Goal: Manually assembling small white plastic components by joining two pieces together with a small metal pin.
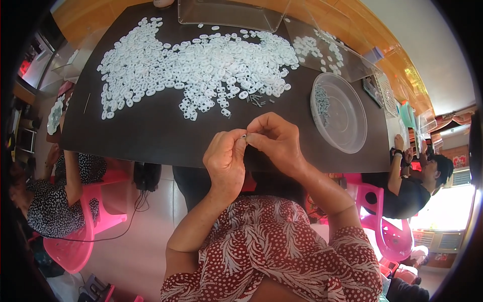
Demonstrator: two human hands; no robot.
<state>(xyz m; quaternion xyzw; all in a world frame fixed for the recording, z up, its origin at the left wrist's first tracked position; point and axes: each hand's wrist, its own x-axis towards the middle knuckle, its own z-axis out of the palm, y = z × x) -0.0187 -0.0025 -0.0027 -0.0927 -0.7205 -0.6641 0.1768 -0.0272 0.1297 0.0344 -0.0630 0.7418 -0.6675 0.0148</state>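
My two hands meet just above the near part of the dark table, fingertips together. My left hand [225, 162] is closed, pinching a small white plastic piece [243, 136] between thumb and forefinger; little of it shows. Against it, my right hand [276, 142] is closed too, thumb and forefinger pressed together; what they hold is hidden. Beyond my hands spreads a large heap of small white oval plastic pieces [221, 60] with holes. At the heap's near edge lie several small grey screws [256, 100]. More screws [322, 102] sit in a round clear plastic tub to the right.
The tub's rim [363, 126] stands near the table's right edge. Clear plastic boxes [231, 20] stand at the back, with more white pieces beside them. A thin stick [87, 102] lies at left. People sit on pink chairs [83, 241] at both sides.
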